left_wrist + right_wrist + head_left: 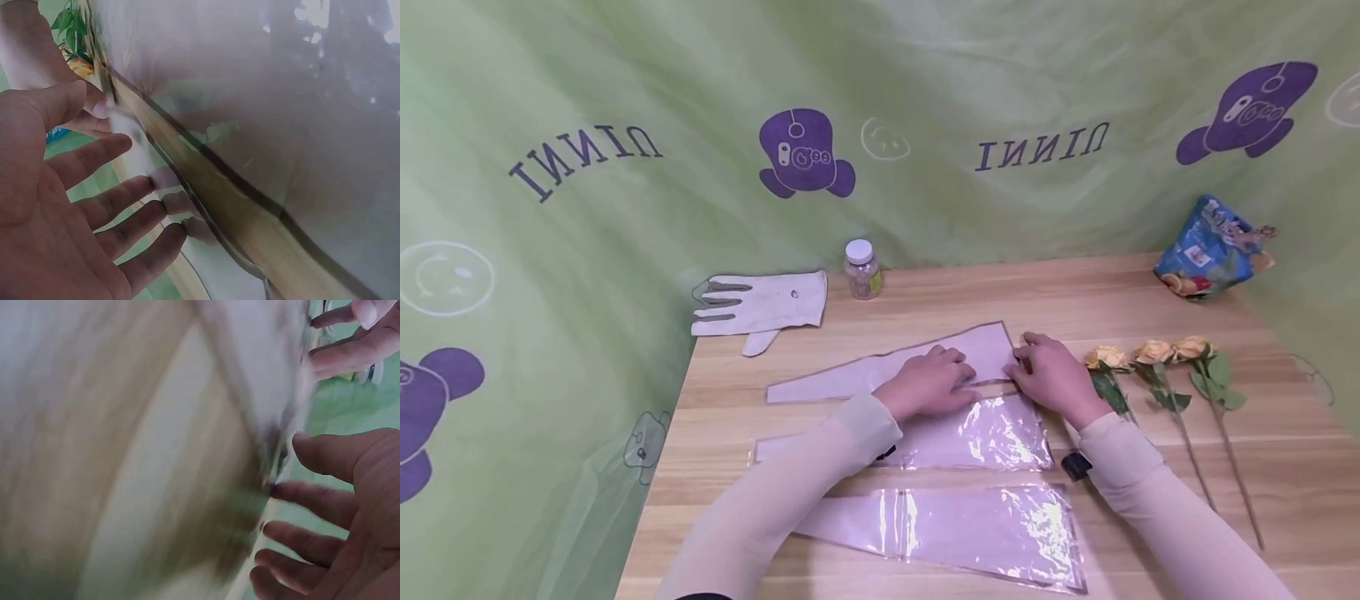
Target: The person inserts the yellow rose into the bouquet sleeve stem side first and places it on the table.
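On the farthest tapered plastic sleeve (850, 379), touching with left hand (931, 383) and right hand (1057, 375), both with fingers apart.

The left hand (78, 200), fingers spread, touches a pale sheet (228, 278) near the right hand (49, 62); bench (228, 209) shows beside a glossy sleeve (306, 100).

White glove (786, 300) lies flat at the far left of the counter (1015, 292); white-capped jar (862, 279) upright just beside it. Blue pouch (1206, 254) at far right; green printed cloth (925, 75) hangs behind.
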{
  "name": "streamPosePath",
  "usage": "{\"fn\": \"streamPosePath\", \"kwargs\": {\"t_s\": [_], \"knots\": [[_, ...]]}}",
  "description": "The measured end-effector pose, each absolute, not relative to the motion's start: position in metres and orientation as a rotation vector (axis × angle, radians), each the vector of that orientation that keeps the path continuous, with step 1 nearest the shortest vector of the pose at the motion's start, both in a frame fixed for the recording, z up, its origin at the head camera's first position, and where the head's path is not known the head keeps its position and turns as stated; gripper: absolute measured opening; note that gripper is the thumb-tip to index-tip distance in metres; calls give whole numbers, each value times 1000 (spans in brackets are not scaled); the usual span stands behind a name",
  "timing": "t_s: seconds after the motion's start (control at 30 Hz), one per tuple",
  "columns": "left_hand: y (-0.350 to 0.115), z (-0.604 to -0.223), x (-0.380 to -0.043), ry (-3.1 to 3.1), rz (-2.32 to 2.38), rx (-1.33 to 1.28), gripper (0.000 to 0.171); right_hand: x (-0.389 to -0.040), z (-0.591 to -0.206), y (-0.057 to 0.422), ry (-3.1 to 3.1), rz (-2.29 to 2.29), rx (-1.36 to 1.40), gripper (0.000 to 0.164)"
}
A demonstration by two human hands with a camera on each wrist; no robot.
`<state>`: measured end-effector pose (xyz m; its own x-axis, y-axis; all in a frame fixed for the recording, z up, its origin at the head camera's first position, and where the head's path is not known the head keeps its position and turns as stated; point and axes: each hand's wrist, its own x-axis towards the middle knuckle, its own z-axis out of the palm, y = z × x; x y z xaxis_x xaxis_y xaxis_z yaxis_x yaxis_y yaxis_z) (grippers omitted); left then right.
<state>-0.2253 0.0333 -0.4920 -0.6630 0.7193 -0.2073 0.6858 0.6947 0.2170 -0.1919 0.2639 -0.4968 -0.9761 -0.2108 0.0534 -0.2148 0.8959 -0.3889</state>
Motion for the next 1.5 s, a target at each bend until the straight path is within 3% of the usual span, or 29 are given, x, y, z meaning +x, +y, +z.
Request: {"fn": "streamPosePath", "kwargs": {"t_s": [0.23, 0.5, 0.77, 0.87, 1.27, 1.5], "knots": [[33, -491, -228, 2660, 156, 1142, 48, -196, -491, 263, -3047, 685, 318, 22], [36, -487, -226, 2633, 170, 1154, 51, -195, -489, 267, -2927, 1027, 173, 24], [33, -490, -231, 2641, 182, 1189, 48, -199, -476, 277, -2779, 1694, -109, 50], [30, -492, -233, 2631, 197, 1204, 48, -202, -475, 280, -2841, 1665, -150, 53], [26, -494, -232, 2626, 247, 1198, 48, -203, -475, 279, -2963, 1563, -138, 34], [29, -494, -231, 2629, 244, 1205, 47, -202, -472, 278, -3003, 1480, -145, 38]]}}
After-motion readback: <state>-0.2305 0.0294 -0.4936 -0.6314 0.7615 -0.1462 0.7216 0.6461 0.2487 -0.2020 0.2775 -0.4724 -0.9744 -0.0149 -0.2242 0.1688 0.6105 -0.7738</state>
